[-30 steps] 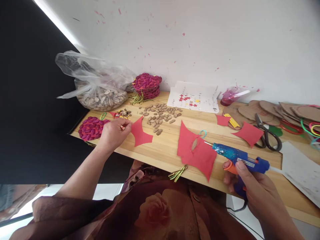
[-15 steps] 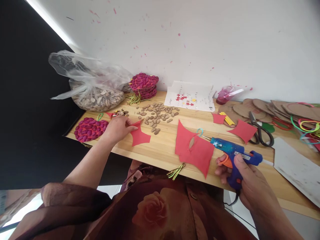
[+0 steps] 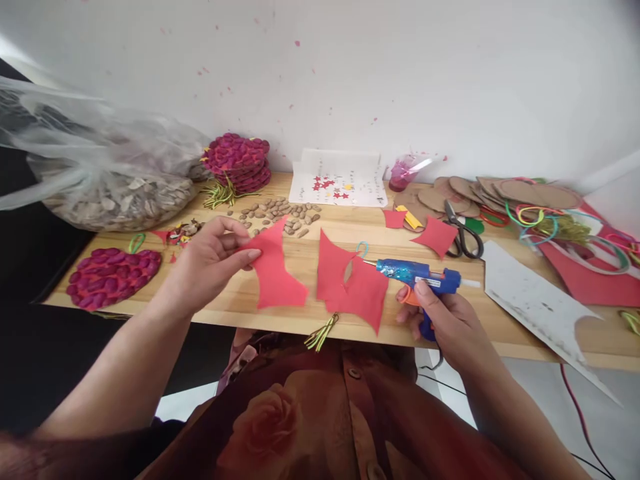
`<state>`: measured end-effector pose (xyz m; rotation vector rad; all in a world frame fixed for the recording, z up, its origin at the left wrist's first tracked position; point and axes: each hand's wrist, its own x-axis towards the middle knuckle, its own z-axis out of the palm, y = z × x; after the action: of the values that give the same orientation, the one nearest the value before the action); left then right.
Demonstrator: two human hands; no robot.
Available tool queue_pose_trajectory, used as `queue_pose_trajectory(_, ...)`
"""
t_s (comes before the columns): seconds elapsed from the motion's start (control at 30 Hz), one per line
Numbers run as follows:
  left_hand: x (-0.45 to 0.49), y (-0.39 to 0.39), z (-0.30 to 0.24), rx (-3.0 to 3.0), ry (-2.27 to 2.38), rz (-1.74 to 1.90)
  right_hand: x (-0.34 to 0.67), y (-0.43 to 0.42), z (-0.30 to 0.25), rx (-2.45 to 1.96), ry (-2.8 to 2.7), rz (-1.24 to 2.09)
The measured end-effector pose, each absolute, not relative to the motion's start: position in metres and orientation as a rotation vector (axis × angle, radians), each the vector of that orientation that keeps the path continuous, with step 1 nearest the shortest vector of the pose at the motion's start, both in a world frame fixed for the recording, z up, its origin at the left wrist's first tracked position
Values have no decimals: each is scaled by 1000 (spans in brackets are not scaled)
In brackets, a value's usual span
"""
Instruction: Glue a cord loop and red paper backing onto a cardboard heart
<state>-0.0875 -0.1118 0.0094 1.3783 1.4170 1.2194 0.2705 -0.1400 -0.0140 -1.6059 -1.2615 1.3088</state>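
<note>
My left hand (image 3: 207, 261) pinches a red paper scrap (image 3: 274, 272) and holds it just above the wooden table (image 3: 505, 333). My right hand (image 3: 440, 319) grips a blue glue gun (image 3: 417, 273) with an orange trigger. Its nozzle points left at a larger red paper piece (image 3: 355, 283) lying at the table's front edge, with a teal loop at its top and a green-yellow tassel (image 3: 321, 331) hanging below. A round disc covered in dark red shells (image 3: 113, 275) lies left of my left hand.
A clear plastic bag of shells (image 3: 110, 177) sits at the back left, beside a stack of red shell discs (image 3: 237, 160). Loose nuts (image 3: 275, 212), a star sheet (image 3: 340, 183), scissors (image 3: 463, 230), cardboard circles (image 3: 500, 193) and coloured loops (image 3: 540, 223) spread rightward.
My left hand picked the red scrap off the table and lifted it toward me. The view swung right, and the glue gun stayed aimed at the larger red piece.
</note>
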Motion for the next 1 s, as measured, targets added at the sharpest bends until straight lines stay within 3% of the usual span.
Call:
queue_pose_trajectory(0.2, -41, -98, 1, 1462, 1144, 1048, 273, -144, -10, -1784, -1554, 1083)
queue_pose_trajectory(0.47, -24, -86, -16, 1673, 1189, 846, 264, -135, 3, -1794, -1980, 559)
queue_pose_trajectory(1.0, -8, -85, -24, 1722, 1252, 746, 262, -130, 6, -1773, -2182, 335)
